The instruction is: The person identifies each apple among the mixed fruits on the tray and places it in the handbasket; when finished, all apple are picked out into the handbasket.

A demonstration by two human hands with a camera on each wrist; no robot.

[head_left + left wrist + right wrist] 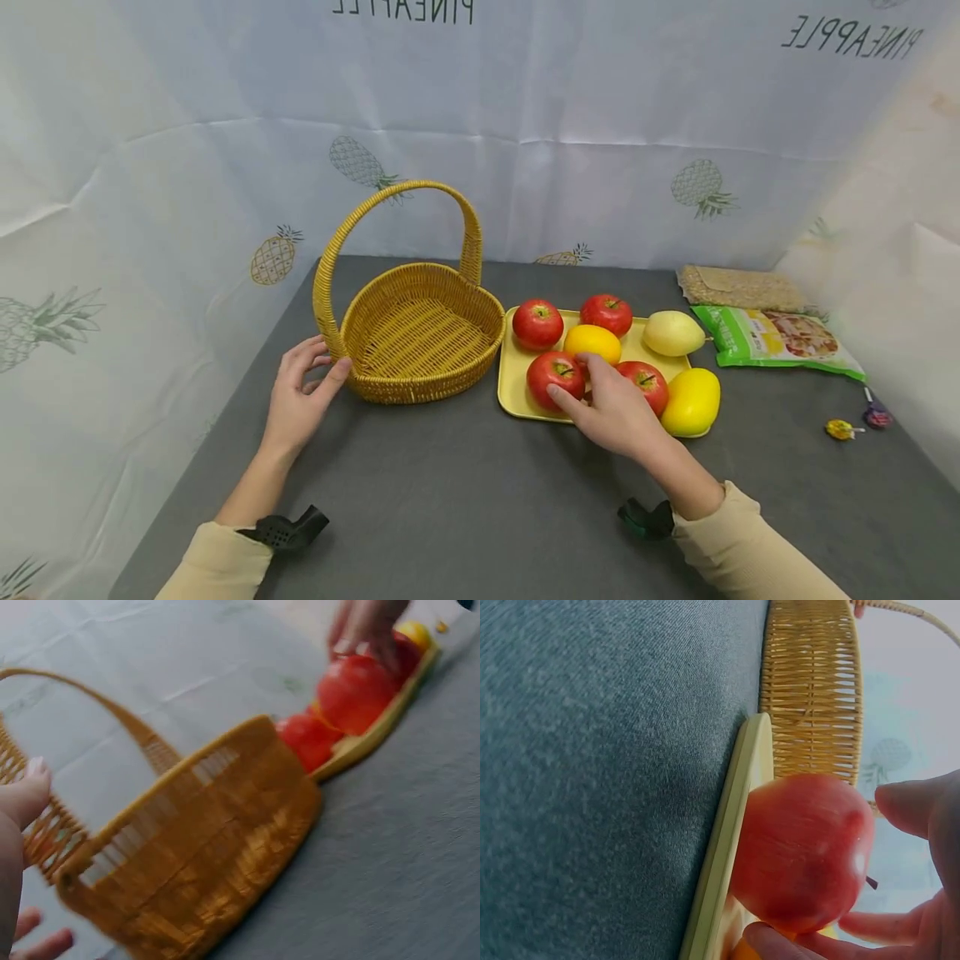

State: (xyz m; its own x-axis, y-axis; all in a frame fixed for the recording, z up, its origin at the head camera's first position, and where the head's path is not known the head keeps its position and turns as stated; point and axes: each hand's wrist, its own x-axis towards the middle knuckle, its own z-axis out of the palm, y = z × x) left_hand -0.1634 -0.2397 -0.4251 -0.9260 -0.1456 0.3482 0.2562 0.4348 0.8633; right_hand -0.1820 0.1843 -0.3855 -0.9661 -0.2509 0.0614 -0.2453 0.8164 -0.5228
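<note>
A yellow woven basket with a tall arched handle stands on the grey table. Thumb and fingers of my left hand are round the foot of that handle, where it meets the left rim. Beside the basket, a pale yellow tray bears several fruits. My right hand has its thumb and fingers round the front-left red apple, which rests in the tray. The thumb lies at the apple's near side and the fingertips at its far side. A yellow-orange fruit sits right behind it.
More red apples, a pale yellow pear and a yellow fruit share the tray. Right of it lie a green snack bag, a bag of grains and two wrapped lollipops. A pineapple-print curtain hangs behind.
</note>
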